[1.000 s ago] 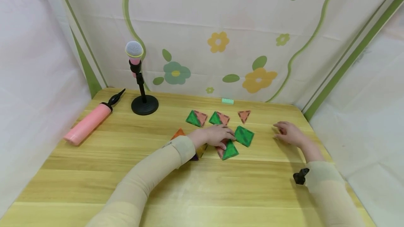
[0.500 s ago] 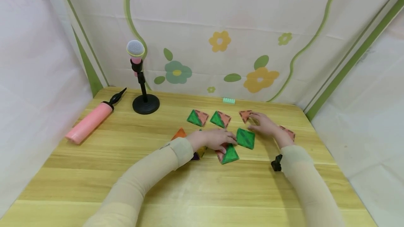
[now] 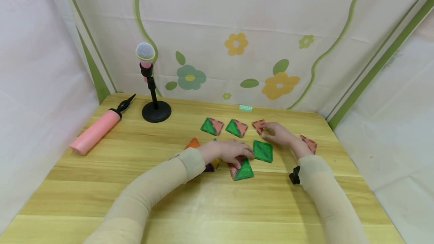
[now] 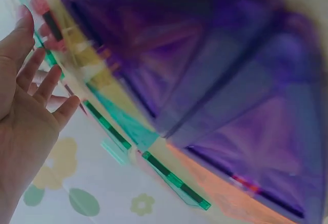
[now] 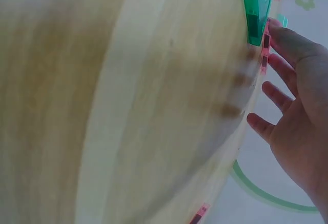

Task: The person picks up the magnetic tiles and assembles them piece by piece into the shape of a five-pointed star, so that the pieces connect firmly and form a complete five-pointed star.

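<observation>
My left hand point(image 3: 232, 151) lies over the middle of the table, its fingers fairly straight, resting on a red triangular magnetic tile point(image 3: 233, 171) joined to a green triangular tile point(image 3: 245, 171). The hand covers part of both. To the right, my right hand point(image 3: 279, 134) holds another red triangular tile point(image 3: 256, 125) by its edges between thumb and index finger, the other fingers spread. Between the hands lies a green square of tiles point(image 3: 262, 151). Under the left wrist is a colourful cluster with an orange tile point(image 3: 192, 143) and purple tiles point(image 4: 251, 131), partly hidden by the sleeve.
Two red-and-green tile pairs, one on the left point(image 3: 212, 126) and one on the right point(image 3: 236, 128), lie behind. A red tile point(image 3: 309, 144) sits by the right wrist. A toy microphone point(image 3: 145, 54) on a stand, a pink pump point(image 3: 96, 133) and a mint brick point(image 3: 245, 108) are farther back.
My right hand has come in leftward from the table's right side to the red triangle, which has turned and shifted left. Under my left hand, the red-and-green tiles have slid slightly toward me.
</observation>
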Available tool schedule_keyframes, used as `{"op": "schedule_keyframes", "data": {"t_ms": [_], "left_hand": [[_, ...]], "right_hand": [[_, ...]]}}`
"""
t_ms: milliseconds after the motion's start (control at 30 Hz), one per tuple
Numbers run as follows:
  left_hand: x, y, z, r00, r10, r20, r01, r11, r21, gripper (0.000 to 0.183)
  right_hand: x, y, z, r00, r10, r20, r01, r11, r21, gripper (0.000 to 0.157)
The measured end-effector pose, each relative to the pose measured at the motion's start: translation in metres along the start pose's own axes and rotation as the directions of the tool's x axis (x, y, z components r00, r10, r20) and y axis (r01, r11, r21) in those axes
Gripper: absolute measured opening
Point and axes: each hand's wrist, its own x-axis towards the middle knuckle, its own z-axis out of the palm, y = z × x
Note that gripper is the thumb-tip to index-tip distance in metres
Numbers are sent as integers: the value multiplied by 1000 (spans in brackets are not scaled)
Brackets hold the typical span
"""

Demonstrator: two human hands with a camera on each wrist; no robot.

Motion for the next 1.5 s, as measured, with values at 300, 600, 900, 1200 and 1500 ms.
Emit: {"op": "schedule_keyframes", "data": {"t_ms": [300,600,900,1200,1500], "left_hand": [[20,-17,-12,971,-194,-138,184,980,-77,77],[46,-21,-9,934,-311,-173,306,950,-56,80],[63,-21,-12,920,-370,-128,368,929,-38,76],[67,-27,-6,913,-395,-103,401,915,46,79],[64,-22,-5,912,-397,-102,401,916,21,79]], "right_hand": [[-42,13,-24,989,103,-107,-97,994,57,53],[-101,49,-38,973,186,-136,-175,980,90,53],[-125,73,-38,969,222,-108,-223,975,4,48],[-114,71,-35,969,239,-63,-242,969,-44,52],[-94,61,-30,981,190,-31,-192,977,-95,54]]}}
